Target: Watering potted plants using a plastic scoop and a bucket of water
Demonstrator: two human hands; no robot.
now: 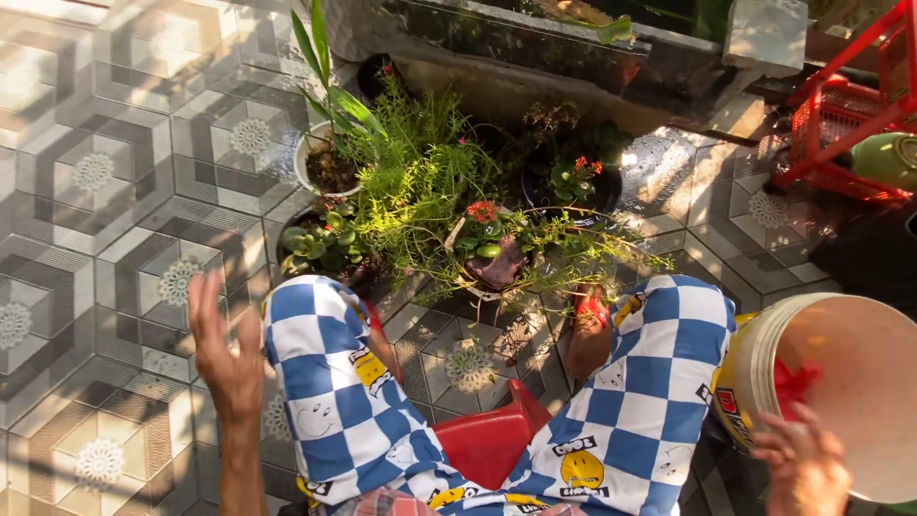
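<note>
From the head camera, the left hand (224, 358) hangs open and empty above the patterned tile floor (105, 191), fingers spread, beside the left knee. The right hand (802, 459) grips the rim of a tilted white bucket (860, 382) at the lower right, near the potted plants (430, 201).

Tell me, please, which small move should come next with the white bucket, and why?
Probably tip the white plastic bucket gently toward the potted green plants. The right hand grips its rim, with something red inside; the left hand is raised, open and empty, so it could steady the bucket.
</note>
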